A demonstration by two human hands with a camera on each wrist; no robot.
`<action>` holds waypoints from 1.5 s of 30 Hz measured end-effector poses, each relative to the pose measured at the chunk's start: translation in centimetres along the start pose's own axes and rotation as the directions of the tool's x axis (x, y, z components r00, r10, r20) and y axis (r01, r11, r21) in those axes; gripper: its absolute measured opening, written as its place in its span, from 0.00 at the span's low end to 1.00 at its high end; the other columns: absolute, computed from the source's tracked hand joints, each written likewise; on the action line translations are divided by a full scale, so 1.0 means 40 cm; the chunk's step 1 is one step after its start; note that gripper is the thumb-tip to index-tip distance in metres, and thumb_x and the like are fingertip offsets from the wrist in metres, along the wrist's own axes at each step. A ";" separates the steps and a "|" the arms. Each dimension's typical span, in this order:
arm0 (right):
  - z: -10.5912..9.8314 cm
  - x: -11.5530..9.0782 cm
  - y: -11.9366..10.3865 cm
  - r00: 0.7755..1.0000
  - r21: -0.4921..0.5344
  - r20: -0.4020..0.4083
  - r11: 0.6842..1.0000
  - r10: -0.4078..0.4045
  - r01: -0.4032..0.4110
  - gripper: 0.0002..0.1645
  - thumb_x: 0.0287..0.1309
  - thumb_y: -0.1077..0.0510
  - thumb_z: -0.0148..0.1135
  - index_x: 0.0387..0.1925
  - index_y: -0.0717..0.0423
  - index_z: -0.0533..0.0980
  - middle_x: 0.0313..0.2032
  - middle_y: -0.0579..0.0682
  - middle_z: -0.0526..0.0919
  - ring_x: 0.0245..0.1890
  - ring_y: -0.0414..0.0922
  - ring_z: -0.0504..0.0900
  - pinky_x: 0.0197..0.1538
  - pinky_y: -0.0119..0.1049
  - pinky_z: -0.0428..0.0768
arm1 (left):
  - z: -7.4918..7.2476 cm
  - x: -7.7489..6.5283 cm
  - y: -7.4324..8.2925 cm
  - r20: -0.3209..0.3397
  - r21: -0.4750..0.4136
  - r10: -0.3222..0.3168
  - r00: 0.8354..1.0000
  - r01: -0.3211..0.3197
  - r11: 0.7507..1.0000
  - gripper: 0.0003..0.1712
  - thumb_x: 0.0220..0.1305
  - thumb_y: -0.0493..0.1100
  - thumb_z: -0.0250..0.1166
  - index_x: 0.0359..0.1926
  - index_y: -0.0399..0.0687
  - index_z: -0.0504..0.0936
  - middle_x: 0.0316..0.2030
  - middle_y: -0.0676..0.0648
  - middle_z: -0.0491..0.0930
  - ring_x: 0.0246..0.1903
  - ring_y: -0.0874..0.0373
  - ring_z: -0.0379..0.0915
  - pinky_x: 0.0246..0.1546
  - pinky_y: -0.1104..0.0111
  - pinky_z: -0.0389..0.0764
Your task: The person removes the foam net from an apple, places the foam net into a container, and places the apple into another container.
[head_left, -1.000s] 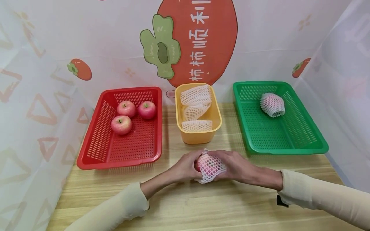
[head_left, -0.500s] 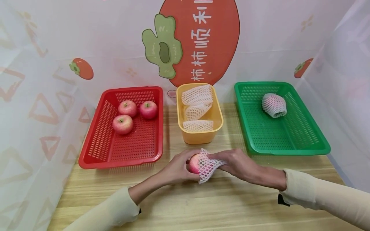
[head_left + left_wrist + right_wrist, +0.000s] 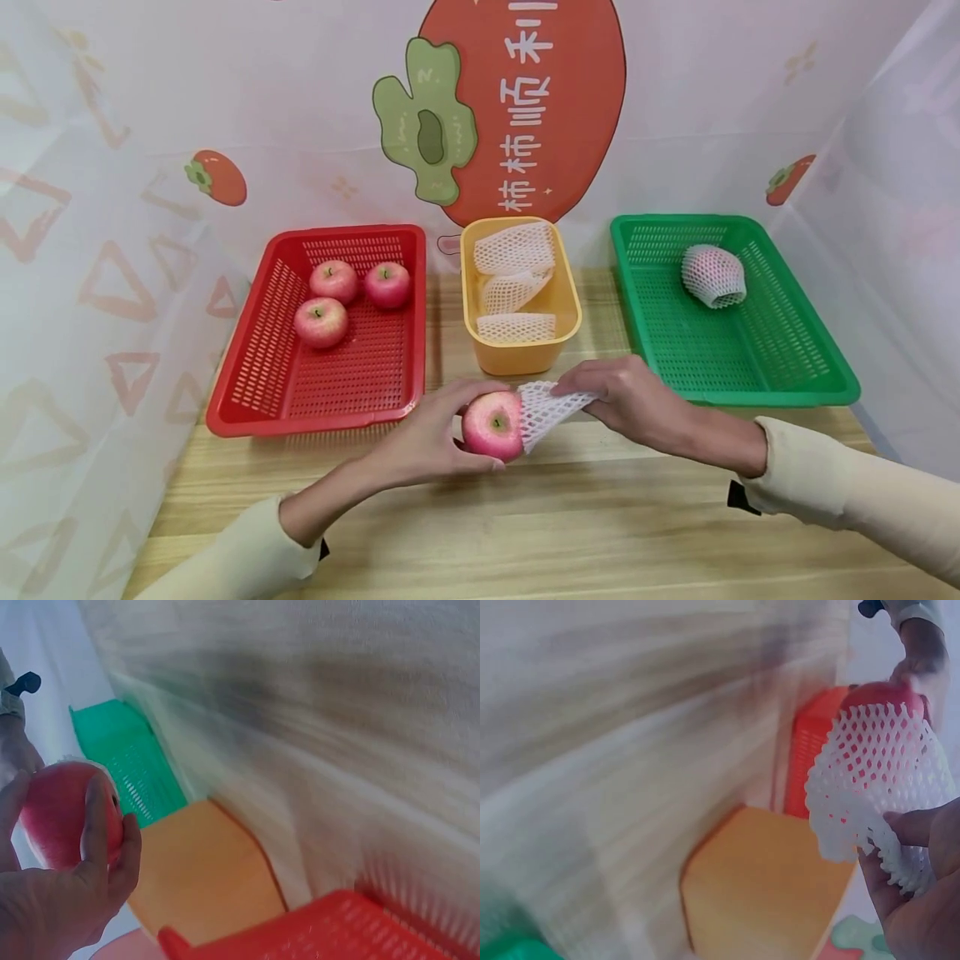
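My left hand [image 3: 431, 437] grips a pink-red apple [image 3: 491, 427] above the table, thumb below and fingers over its far side. In the left wrist view the fingers curl round the apple [image 3: 64, 814]. A white foam net sleeve [image 3: 543, 410] covers only the apple's right side. My right hand [image 3: 637, 400] pinches the sleeve's loose right end. From the right wrist, the foam net sleeve [image 3: 877, 772] appears stretched out, its open edge round part of the apple [image 3: 885, 695], and thumb and fingers hold its near end.
A red basket [image 3: 416, 333] with three bare apples stands at the left. In the middle is a yellow bin [image 3: 517, 360] with several foam net sleeves [image 3: 513, 248]. At the right, a green basket [image 3: 697, 358] holds one netted apple [image 3: 712, 275]. Printed cloth hangs behind.
The sleeve has slid rightward off most of the apple, drawn by my right hand. My left hand has moved left with the apple, whose stem end now faces up.
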State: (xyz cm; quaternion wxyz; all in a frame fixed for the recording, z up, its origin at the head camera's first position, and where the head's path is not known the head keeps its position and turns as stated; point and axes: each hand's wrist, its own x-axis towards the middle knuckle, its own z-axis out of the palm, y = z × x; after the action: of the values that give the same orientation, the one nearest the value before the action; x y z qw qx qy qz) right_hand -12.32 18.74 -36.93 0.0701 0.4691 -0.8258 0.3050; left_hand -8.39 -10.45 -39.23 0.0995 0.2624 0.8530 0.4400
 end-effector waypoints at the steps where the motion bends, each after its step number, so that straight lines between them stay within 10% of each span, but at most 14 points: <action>1: -0.009 0.004 -0.002 1.000 -0.005 0.005 1.000 0.002 -0.002 0.19 0.43 0.68 0.77 0.41 0.53 0.85 0.41 0.47 0.87 0.41 0.42 0.86 0.40 0.37 0.85 | -0.008 -0.003 0.005 -0.002 0.003 -0.001 1.000 0.001 1.000 0.45 0.40 0.57 0.81 0.62 0.69 0.72 0.55 0.66 0.73 0.51 0.69 0.73 0.52 0.67 0.78; 20: -0.160 0.147 0.007 0.994 -0.135 -0.106 0.990 0.030 -0.044 0.19 0.41 0.68 0.77 0.40 0.56 0.85 0.40 0.50 0.88 0.39 0.46 0.87 0.41 0.43 0.86 | -0.190 -0.018 0.055 -0.111 0.000 -0.111 0.988 0.112 0.994 0.45 0.45 0.62 0.77 0.64 0.71 0.67 0.55 0.64 0.75 0.50 0.66 0.75 0.48 0.64 0.81; 29: -0.165 0.202 0.041 0.996 -0.178 -0.067 0.981 0.061 -0.072 0.19 0.46 0.65 0.76 0.44 0.57 0.84 0.42 0.51 0.87 0.41 0.47 0.87 0.43 0.42 0.85 | -0.277 -0.005 0.049 -0.157 0.004 -0.276 0.948 0.280 0.960 0.49 0.43 0.67 0.76 0.65 0.73 0.63 0.57 0.61 0.69 0.54 0.58 0.73 0.48 0.59 0.82; 45: -0.091 0.273 0.106 0.954 -0.201 0.142 0.952 0.263 -0.233 0.24 0.54 0.57 0.72 0.54 0.51 0.79 0.49 0.46 0.85 0.44 0.43 0.84 0.49 0.38 0.83 | -0.394 0.060 -0.077 -0.179 -0.112 -0.395 0.901 0.380 0.918 0.50 0.49 0.57 0.77 0.67 0.56 0.59 0.57 0.47 0.67 0.51 0.50 0.73 0.41 0.61 0.84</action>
State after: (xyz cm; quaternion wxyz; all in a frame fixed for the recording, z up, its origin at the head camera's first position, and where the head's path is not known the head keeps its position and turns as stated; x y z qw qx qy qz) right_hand -22.41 14.40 -31.46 0.0042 0.3767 -0.9057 0.1944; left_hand -17.83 -21.64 -32.21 0.1096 0.0384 0.8767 0.4669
